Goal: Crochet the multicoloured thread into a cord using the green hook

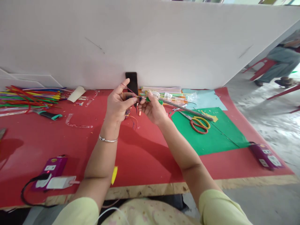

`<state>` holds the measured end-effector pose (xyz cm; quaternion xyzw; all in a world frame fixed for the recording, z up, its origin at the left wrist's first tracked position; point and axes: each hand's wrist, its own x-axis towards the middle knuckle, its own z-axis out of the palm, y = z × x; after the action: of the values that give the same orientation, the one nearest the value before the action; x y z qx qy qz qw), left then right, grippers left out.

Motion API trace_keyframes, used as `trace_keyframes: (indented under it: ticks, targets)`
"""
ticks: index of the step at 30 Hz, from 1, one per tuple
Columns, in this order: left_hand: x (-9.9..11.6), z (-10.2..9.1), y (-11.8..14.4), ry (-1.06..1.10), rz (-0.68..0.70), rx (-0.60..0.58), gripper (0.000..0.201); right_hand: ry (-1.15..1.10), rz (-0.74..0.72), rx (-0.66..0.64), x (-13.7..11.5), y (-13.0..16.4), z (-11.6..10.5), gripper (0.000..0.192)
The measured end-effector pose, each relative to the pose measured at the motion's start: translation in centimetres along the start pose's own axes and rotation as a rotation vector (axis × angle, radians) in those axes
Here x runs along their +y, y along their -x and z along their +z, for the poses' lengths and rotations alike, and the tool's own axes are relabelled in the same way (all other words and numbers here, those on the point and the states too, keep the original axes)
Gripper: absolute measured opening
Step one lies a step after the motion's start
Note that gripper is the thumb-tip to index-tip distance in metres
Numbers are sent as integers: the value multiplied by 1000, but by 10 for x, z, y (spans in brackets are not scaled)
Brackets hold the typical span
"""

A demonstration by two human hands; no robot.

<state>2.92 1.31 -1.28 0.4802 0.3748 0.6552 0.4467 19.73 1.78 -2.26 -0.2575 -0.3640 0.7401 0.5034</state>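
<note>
My left hand (120, 101) is raised over the table with its thumb and fingers pinched on a thin dark red thread (127, 89). Loose orange and purple strands (134, 120) hang below its fingers. Close beside it, my right hand (153, 109) is closed round a small green piece (160, 102), partly hidden by the fingers. A long grey fuzzy stem (187, 108) runs from this hand to the right, over the green sheet. The fingertips of both hands meet at a small dark bit too tiny to name. A black phone (131, 80) leans on the white panel behind them.
Scissors (198, 123) lie on a green sheet (211, 140) at right. Bundled coloured pipe cleaners (30, 98) and a black-and-teal handled tool (50, 115) are at left. Purple power boxes (55, 165) sit near both front corners. A white panel (150, 43) closes off the back; a seated person (281, 59) is beyond.
</note>
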Motion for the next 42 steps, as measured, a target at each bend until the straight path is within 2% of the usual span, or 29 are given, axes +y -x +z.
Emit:
trace_keyframes:
  ticks: [4, 7, 9, 11, 13, 16, 21, 28, 35, 42]
  targets:
    - [-10, 15, 8, -316, 219, 153, 84, -167, -4, 136, 5, 2, 9, 51]
    - [-14, 25, 16, -394, 249, 207, 84, -326, 39, 179, 8, 5, 17, 55]
    - [-14, 26, 16, -274, 167, 202, 88, -404, 52, 164, 11, 7, 22, 58]
    - [-9, 22, 13, -76, -3, 144, 94, -422, 44, 128, 13, 9, 24, 61]
    - [-2, 14, 8, 87, -181, 60, 98, -376, 32, 88, 15, 9, 23, 63]
    - [8, 5, 3, 190, -291, -38, 101, -241, -1, 52, 16, 6, 18, 66]
    - [15, 7, 5, 217, -289, -106, 104, -105, -48, 22, 16, -1, 9, 70]
    - [12, 9, 8, 175, -242, -74, 106, -48, -51, 27, 18, 0, 9, 72]
    - [22, 1, 6, 150, -326, -116, 106, 109, -128, 13, 9, 0, -3, 65]
    - [21, 0, 3, 184, -391, -158, 88, 204, -191, 8, 9, -4, -14, 68]
